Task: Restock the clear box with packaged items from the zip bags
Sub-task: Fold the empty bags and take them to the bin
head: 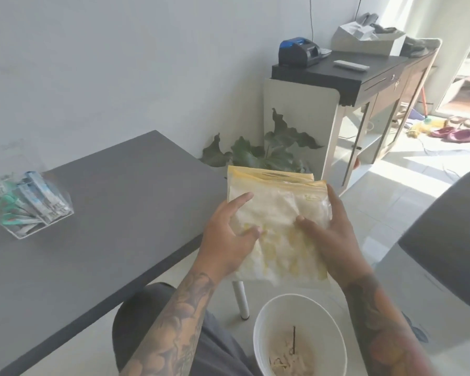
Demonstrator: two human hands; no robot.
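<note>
Left hand (228, 237) and right hand (329, 234) hold zip bags (277, 226) beside the table (120, 213).

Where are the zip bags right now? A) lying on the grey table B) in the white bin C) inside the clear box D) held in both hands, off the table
D: the left hand and right hand grip the frosted yellow-topped zip bags in the air beside the dark grey table, above the round white bin.

Soft, hazy daylight from right
</note>
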